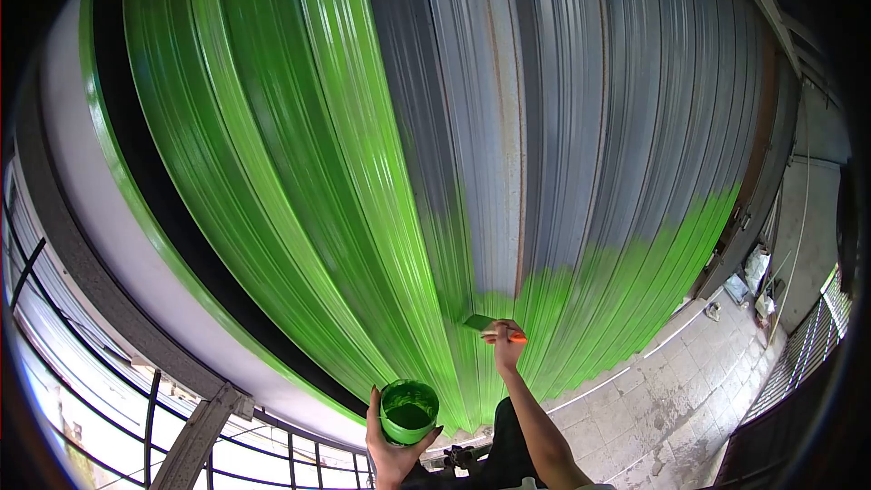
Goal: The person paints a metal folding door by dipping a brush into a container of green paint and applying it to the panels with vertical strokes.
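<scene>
My right hand (pixel 504 338) is closed around the orange handle of a paintbrush (pixel 479 321). Its green bristles meet the corrugated metal panel (pixel 562 127), low down near the middle. With my left hand (pixel 388 454) I hold a round tub of green paint (pixel 408 412), its open mouth facing up towards me. Paint coats the tub's inside wall. The panel is green on its left side and along its lower part, while the upper middle and right stay bluish grey. A rust-brown streak runs down one grey rib.
A tiled floor (pixel 626 417) lies below right, with bags and small items (pixel 760 281) by the wall. At lower left are a wooden post (pixel 196 440) and dark metal bars (pixel 150 417). A black vertical strip (pixel 172 191) borders the green panel.
</scene>
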A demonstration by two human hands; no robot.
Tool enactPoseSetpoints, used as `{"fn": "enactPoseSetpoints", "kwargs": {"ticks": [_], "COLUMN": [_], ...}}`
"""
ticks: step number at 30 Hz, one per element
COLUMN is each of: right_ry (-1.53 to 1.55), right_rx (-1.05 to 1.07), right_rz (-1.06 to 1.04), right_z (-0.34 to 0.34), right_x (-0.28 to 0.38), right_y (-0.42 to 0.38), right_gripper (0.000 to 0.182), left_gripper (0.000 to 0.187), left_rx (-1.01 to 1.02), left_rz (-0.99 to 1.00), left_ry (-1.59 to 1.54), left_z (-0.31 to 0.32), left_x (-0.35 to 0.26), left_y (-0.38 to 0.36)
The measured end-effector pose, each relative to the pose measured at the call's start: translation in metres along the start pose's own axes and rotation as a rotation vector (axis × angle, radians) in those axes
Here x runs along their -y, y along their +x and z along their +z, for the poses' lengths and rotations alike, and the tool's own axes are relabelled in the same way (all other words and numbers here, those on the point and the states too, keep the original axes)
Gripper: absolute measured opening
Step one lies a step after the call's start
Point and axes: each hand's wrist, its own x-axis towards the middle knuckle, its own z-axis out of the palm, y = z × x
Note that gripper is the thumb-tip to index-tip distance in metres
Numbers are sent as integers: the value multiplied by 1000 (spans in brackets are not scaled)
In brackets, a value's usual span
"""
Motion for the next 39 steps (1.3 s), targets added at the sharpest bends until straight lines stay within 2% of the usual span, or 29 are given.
{"fn": "enactPoseSetpoints", "kwargs": {"ticks": [1,3,5,8,12,16,19,22,24,26,30,32,35,39], "right_ry": [54,100,220,328,492,318,265,164,152,157,259,346,440,268], "right_rx": [-17,69,15,40,129,174,147,73,27,26,70,103,79,87], "right_rz": [0,-84,-69,-214,-339,-361,-230,-92,-36,-85,-162,-200,-367,-263], "right_z": [5,39,89,138,158,136,86,57,60,92,147,157,159,119], "right_x": [-3,34,101,202,268,175,101,76,87,107,211,236,233,154], "right_y": [6,28,46,64,75,56,8,-8,-10,6,30,38,39,3], "right_gripper": [12,11,13,14,15,19,19,15,12,13,13,12,17,14], "left_gripper": [106,106,106,106,107,107,107,107,107,107,106,106,105,105], "left_rx": [3,14,24,15,15,18,23,11,9,11,5,9,9,11], "left_rz": [-7,-9,17,24,10,23,28,13,13,33,33,23,7,22], "left_ry": [-19,-3,64,26,-24,-48,-35,-38,-31,0,-9,-38,-65,-46], "left_z": [0,-1,-1,0,2,4,2,-3,-5,-5,-5,-3,-1,0], "left_x": [-1,-3,-7,-6,-9,-13,-9,-10,-11,-9,-9,-9,-11,-11], "left_y": [1,0,4,2,1,1,1,2,1,2,1,0,0,1]}}
